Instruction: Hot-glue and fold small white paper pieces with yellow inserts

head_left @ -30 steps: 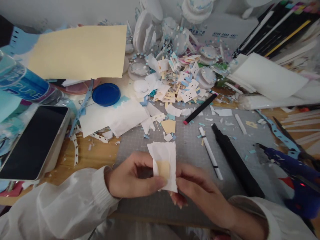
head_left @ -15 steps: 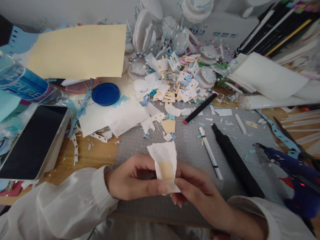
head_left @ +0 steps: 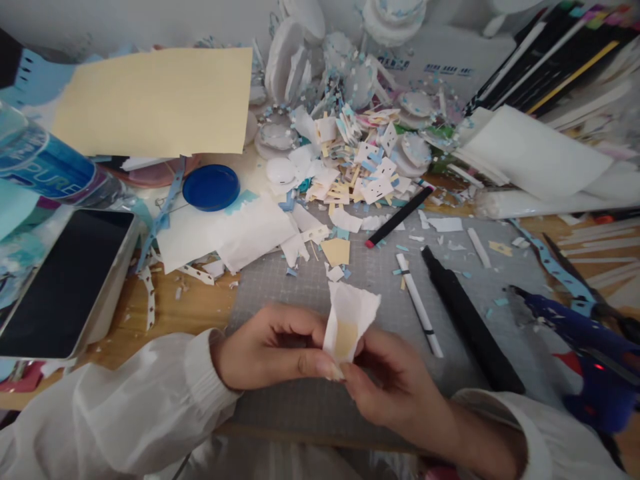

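Both hands pinch one small torn scrap of white paper (head_left: 351, 313) with a tan square stuck on it, held upright above the grey cutting mat (head_left: 380, 287). My left hand (head_left: 273, 350) grips its lower edge with thumb and fingers closed. My right hand (head_left: 395, 383) pinches the same lower edge from the right, fingers curled. The scrap is folded or bent, its top flaring to the right. Both wrists wear white sleeves.
A black tube (head_left: 470, 320), a white rolled stick (head_left: 419, 303) and a black marker with a red tip (head_left: 399, 217) lie on the mat. A blue glue gun (head_left: 575, 333) sits right. A tablet (head_left: 65, 280), blue lid (head_left: 211, 187), tan sheet (head_left: 155, 100) and a heap of paper scraps (head_left: 350, 160) lie beyond.
The paper scrap has turned and bent between my fingers, its top now flaring right. My hands have drawn closer together at its lower edge.
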A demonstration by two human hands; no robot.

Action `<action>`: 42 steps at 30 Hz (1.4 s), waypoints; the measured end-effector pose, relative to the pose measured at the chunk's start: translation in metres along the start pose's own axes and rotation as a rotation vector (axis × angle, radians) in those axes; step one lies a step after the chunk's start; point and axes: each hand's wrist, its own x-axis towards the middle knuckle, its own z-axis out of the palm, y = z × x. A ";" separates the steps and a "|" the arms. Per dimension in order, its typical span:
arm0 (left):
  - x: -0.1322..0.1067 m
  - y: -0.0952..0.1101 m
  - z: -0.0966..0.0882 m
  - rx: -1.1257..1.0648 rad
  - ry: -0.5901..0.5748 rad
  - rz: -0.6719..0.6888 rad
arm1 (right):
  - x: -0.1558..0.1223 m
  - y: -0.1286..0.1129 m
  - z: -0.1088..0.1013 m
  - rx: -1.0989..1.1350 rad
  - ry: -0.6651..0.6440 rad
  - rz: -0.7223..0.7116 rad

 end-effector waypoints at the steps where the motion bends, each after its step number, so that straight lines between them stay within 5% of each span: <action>1: 0.000 0.000 0.000 0.030 0.003 -0.002 | 0.001 -0.001 0.001 0.007 -0.008 0.024; 5: 0.001 -0.001 -0.002 0.135 0.035 0.022 | 0.003 -0.010 0.003 0.045 -0.101 0.174; 13: 0.000 -0.002 -0.001 0.197 0.029 0.133 | 0.000 -0.011 0.003 0.112 -0.038 0.139; 24: 0.002 0.003 -0.007 0.382 -0.006 0.230 | 0.001 -0.009 -0.003 0.229 -0.140 0.204; 32: 0.001 0.007 -0.004 0.221 0.058 0.014 | -0.003 -0.008 -0.006 -0.174 -0.074 -0.168; 36: 0.002 0.008 -0.003 0.195 0.021 0.024 | -0.011 -0.003 -0.005 -0.390 0.215 -0.370; 38: 0.002 0.007 -0.004 0.188 -0.005 0.045 | -0.013 -0.001 -0.004 -0.378 0.303 -0.369; 42: 0.002 0.007 -0.004 0.192 -0.015 0.016 | -0.009 -0.005 -0.005 -0.215 0.120 -0.226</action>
